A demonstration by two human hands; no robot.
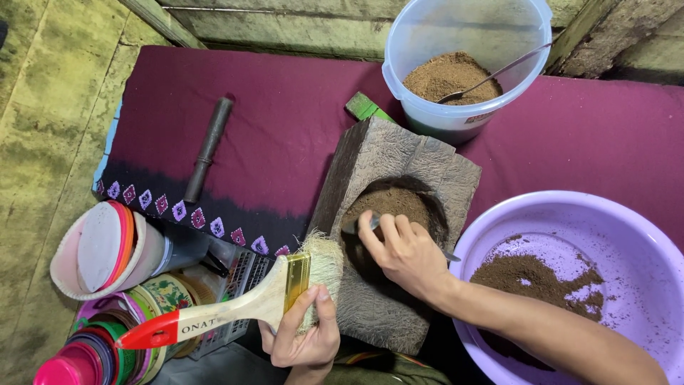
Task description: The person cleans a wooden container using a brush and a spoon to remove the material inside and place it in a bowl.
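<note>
My right hand [404, 251] grips a metal spoon [356, 227] and reaches into the hollow of a weathered wooden block [390, 153], where brown powder [388, 202] lies. My left hand [305, 335] holds a wide paintbrush [235, 305] with a pale wooden handle, red tip and brass ferrule; its bristles rest against the block's left edge. The block stands on a maroon cloth [278, 121].
A clear plastic tub [467, 57] of brown powder with a spoon [491, 75] stands behind the block. A lilac basin [570, 285] with powder sits at right. A dark metal rod [208, 148] lies on the cloth. Stacked coloured lids [107, 249] crowd the lower left.
</note>
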